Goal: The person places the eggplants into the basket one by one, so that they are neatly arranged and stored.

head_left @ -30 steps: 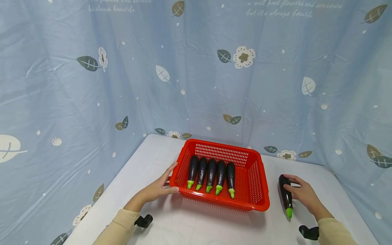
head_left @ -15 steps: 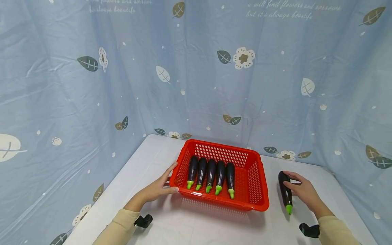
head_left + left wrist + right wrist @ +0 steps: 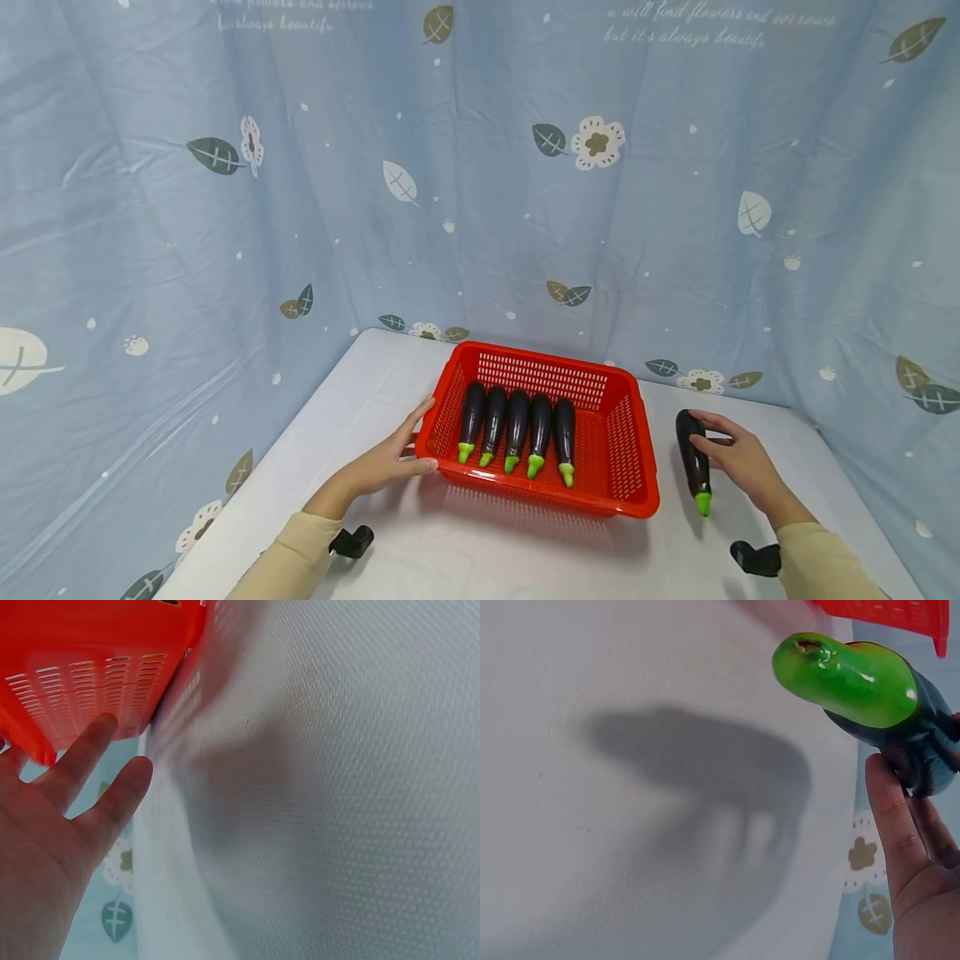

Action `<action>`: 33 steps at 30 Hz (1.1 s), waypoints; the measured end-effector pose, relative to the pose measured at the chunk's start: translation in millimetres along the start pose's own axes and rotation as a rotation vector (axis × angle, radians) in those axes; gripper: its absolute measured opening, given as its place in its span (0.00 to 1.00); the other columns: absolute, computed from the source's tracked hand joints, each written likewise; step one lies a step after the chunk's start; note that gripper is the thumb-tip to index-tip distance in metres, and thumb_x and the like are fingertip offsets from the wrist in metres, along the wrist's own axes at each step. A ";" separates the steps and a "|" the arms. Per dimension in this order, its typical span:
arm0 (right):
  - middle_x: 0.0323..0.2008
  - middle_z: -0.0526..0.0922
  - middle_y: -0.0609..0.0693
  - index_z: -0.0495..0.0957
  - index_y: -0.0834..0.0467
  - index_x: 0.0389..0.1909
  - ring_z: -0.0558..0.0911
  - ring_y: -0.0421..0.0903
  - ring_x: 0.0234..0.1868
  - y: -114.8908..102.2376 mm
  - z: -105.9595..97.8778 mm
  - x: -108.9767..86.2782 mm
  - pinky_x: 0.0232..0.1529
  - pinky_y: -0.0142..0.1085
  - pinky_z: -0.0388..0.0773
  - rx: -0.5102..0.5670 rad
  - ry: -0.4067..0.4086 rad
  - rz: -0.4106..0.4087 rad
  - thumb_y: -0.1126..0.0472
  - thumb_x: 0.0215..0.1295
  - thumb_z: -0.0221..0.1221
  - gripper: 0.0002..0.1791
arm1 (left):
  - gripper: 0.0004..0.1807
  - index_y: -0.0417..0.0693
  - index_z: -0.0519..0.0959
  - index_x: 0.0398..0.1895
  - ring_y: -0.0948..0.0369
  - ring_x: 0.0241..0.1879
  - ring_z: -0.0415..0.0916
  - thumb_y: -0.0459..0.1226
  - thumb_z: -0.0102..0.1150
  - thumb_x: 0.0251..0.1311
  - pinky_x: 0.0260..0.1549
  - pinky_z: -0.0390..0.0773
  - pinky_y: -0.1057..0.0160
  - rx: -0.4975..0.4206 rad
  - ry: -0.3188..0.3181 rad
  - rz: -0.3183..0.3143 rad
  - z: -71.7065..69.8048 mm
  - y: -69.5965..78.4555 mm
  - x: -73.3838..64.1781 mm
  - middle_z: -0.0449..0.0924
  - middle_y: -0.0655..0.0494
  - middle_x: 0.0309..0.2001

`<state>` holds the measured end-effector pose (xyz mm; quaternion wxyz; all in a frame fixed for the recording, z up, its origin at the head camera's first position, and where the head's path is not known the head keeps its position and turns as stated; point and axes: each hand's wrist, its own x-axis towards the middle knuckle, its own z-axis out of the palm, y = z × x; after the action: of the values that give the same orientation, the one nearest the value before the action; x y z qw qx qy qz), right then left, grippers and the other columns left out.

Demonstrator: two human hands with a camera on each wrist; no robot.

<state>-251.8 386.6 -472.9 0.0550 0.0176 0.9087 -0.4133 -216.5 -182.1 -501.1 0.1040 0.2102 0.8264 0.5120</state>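
Note:
A red plastic basket (image 3: 536, 493) holds several dark purple eggplants (image 3: 517, 425) with green stem ends, lined up in a row toward its left side. My left hand (image 3: 377, 467) touches the basket's front left corner, thumb at the front rim and index finger along the left rim. Two straight fingers show beside the slotted basket wall (image 3: 94, 682) in the left wrist view. To the right of the basket, my right hand (image 3: 744, 468) grips another eggplant (image 3: 692, 457) by its upper part. In the right wrist view its green stem end (image 3: 847, 679) hangs over the table, above its shadow.
The table has a white cover (image 3: 480, 558). A blue patterned curtain (image 3: 480, 208) stands behind it and along both sides. A black device (image 3: 352, 542) sits at the left wrist, and another black device (image 3: 756, 558) at the right wrist.
My right hand has moved the gripped eggplant slightly away from me and a little left, toward the basket. The left hand, the basket and the eggplants in it have stayed in place.

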 end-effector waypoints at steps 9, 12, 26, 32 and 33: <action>0.72 0.57 0.74 0.58 0.60 0.78 0.66 0.76 0.67 -8.6 5.0 -2.0 0.54 0.55 0.81 0.020 0.002 -0.027 0.44 0.75 0.56 0.39 | 0.55 0.64 0.38 0.84 0.41 0.69 0.65 0.49 0.66 0.63 0.64 0.70 0.42 0.001 0.003 -0.020 0.8 2.6 -0.5 0.39 0.47 0.82; 0.72 0.57 0.74 0.58 0.60 0.78 0.66 0.76 0.67 -10.3 4.8 -2.6 0.54 0.55 0.81 0.020 0.004 -0.031 0.44 0.76 0.56 0.39 | 0.55 0.63 0.38 0.84 0.41 0.69 0.65 0.49 0.66 0.63 0.64 0.70 0.41 0.000 0.002 -0.019 1.1 3.2 -0.6 0.39 0.46 0.82; 0.72 0.58 0.74 0.57 0.58 0.79 0.67 0.75 0.67 -18.8 3.9 1.5 0.55 0.56 0.80 0.033 0.027 -0.073 0.43 0.76 0.55 0.39 | 0.55 0.63 0.37 0.84 0.42 0.69 0.65 0.49 0.66 0.64 0.64 0.70 0.43 -0.007 -0.004 -0.014 0.5 3.1 -1.5 0.39 0.46 0.82; 0.71 0.59 0.74 0.58 0.58 0.78 0.67 0.75 0.67 -26.6 4.0 2.1 0.55 0.58 0.78 0.046 0.039 -0.096 0.45 0.76 0.55 0.37 | 0.55 0.65 0.38 0.83 0.41 0.69 0.65 0.49 0.66 0.63 0.63 0.71 0.42 -0.004 -0.002 -0.017 1.0 1.2 -0.7 0.40 0.47 0.82; 0.71 0.59 0.74 0.59 0.58 0.78 0.67 0.75 0.67 -27.9 4.3 2.6 0.55 0.57 0.79 0.049 0.041 -0.101 0.46 0.76 0.56 0.37 | 0.55 0.65 0.38 0.83 0.41 0.69 0.65 0.49 0.66 0.63 0.63 0.71 0.42 -0.004 -0.002 -0.016 0.8 0.7 -0.3 0.40 0.47 0.82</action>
<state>-256.2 365.0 -455.1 0.0149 -0.0184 0.8990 -0.4374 -215.7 -181.4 -500.9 0.1096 0.2038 0.8269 0.5125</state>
